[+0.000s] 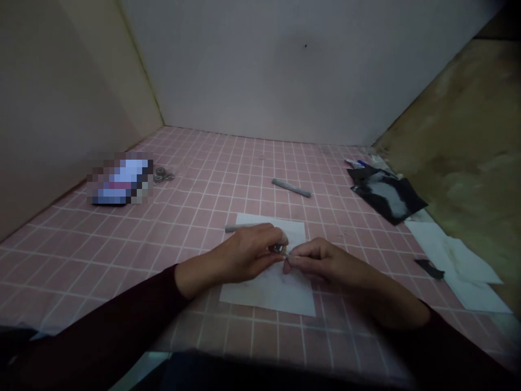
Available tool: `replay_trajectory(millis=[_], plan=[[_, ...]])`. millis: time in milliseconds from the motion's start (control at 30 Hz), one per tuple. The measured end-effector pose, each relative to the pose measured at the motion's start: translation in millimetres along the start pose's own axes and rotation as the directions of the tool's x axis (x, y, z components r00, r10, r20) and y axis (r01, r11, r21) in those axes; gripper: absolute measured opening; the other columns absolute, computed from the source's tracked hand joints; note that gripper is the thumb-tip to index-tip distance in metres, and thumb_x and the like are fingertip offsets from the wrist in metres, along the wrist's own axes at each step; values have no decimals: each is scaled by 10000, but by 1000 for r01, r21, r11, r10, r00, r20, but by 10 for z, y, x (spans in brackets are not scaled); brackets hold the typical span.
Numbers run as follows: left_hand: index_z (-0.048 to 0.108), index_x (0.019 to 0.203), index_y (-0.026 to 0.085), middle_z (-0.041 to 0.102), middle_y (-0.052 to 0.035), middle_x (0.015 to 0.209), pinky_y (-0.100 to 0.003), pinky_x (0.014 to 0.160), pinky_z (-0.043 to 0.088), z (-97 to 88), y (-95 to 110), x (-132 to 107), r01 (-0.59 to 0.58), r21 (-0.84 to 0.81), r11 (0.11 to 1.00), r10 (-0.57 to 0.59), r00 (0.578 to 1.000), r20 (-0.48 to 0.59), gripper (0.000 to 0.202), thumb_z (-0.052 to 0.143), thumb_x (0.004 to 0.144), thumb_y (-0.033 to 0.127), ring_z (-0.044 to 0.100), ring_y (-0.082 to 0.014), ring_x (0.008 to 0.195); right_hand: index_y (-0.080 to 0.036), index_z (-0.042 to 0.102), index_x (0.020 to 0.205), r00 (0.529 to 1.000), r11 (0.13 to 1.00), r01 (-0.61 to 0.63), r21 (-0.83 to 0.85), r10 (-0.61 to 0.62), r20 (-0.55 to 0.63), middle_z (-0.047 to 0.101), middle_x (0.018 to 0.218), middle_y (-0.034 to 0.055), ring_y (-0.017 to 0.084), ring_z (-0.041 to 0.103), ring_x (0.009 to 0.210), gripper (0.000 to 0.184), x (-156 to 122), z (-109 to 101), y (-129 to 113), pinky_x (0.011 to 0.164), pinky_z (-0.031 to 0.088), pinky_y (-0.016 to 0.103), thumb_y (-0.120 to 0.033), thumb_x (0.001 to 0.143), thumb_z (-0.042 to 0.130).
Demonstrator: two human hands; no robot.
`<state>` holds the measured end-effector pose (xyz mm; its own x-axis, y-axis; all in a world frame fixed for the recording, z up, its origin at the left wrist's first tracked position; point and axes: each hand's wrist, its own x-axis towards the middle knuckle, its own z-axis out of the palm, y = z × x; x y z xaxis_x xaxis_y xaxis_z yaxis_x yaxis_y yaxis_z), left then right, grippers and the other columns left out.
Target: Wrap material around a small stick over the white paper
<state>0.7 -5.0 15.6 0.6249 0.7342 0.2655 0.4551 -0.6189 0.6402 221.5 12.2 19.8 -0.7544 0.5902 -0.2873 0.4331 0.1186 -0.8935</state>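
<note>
My left hand (pixel 248 252) is closed, thumb and fingers pinching a small shiny metal piece (pixel 279 248) that looks ring-shaped. Close on its right, my right hand (pixel 325 259) pinches something thin and small against that piece; its kind is too small to make out. Both hands are over a white sheet of paper (pixel 266 300) with faint smudges. A grey stick (pixel 234 228) lies at the paper's far left edge, partly covered by my left hand. Beyond the paper lies a second grey stick (pixel 291 188).
Dark sheets (pixel 407 203) with a whitish dusty patch lie at the right. Nearer are a torn black scrap (pixel 430 268) and white papers (pixel 468 293). At the left, a blurred-out phone (pixel 126 182) stands beside several small round metal pieces (pixel 160 172). Walls enclose the pink checked tabletop (pixel 195 195).
</note>
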Motion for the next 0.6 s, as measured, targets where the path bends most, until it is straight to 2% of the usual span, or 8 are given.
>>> replay_trajectory(millis=[33, 100, 200, 267, 333, 433, 500, 600], plan=[[556, 909, 154, 589, -30, 840, -266, 704, 430, -4, 1, -1, -6, -12, 1000, 5, 1000, -13, 84, 547, 878, 231, 553, -145, 772, -141, 673, 836, 1000, 1000, 10, 10, -9, -11, 351, 501, -64, 75, 318, 442, 345, 3, -3, 5, 438, 266, 205, -387, 925, 449], [557, 915, 157, 592, -26, 832, -260, 700, 443, -14, -6, 0, 55, -90, 994, -57, 998, -17, 105, 558, 874, 253, 556, -137, 753, -150, 660, 795, 990, 990, 59, -127, -74, -119, 449, 550, -36, 88, 407, 498, 328, 7, 25, 20, 492, 328, 211, -341, 935, 433], [563, 913, 155, 591, -9, 780, -239, 662, 462, -28, -25, 8, 203, -278, 939, -204, 979, 25, 164, 558, 876, 315, 559, -119, 700, -161, 660, 883, 933, 883, 76, -464, -227, -279, 637, 764, 37, 142, 565, 686, 260, 1, 103, 44, 646, 414, 260, -245, 931, 418], [567, 918, 150, 586, -7, 767, -232, 647, 467, -30, -32, 11, 258, -344, 903, -258, 965, 47, 189, 547, 881, 334, 560, -116, 696, -162, 653, 985, 909, 827, 64, -559, -279, -309, 671, 867, 65, 167, 598, 756, 246, -8, 129, 49, 700, 427, 288, -219, 920, 422], [571, 924, 147, 590, -8, 772, -235, 661, 470, -25, -27, 13, 251, -327, 911, -253, 967, 38, 175, 568, 870, 314, 565, -118, 706, -154, 663, 931, 928, 855, 62, -516, -240, -286, 657, 810, 51, 155, 585, 716, 254, -15, 116, 44, 676, 424, 274, -239, 926, 424], [577, 905, 153, 610, -20, 817, -255, 700, 469, -11, -11, 13, 147, -196, 969, -150, 989, -1, 114, 604, 842, 244, 574, -132, 745, -144, 674, 816, 989, 966, 35, -257, -70, -128, 547, 620, -6, 109, 485, 565, 319, -15, 45, 31, 550, 376, 227, -313, 936, 432], [578, 898, 155, 615, -30, 860, -262, 713, 469, 0, -9, 14, 84, -147, 986, -89, 996, -27, 81, 600, 840, 208, 580, -136, 767, -139, 682, 841, 999, 993, 17, -114, -21, -38, 499, 580, -24, 95, 435, 525, 331, -6, 1, 29, 502, 339, 214, -353, 931, 446], [566, 947, 158, 618, -36, 917, -251, 705, 484, 17, -35, 16, 122, -218, 968, -136, 989, -54, 113, 594, 842, 191, 600, -120, 752, -138, 673, 828, 991, 987, 67, -144, -83, -106, 524, 619, -15, 99, 462, 570, 323, 7, -5, 31, 543, 359, 220, -348, 933, 452]])
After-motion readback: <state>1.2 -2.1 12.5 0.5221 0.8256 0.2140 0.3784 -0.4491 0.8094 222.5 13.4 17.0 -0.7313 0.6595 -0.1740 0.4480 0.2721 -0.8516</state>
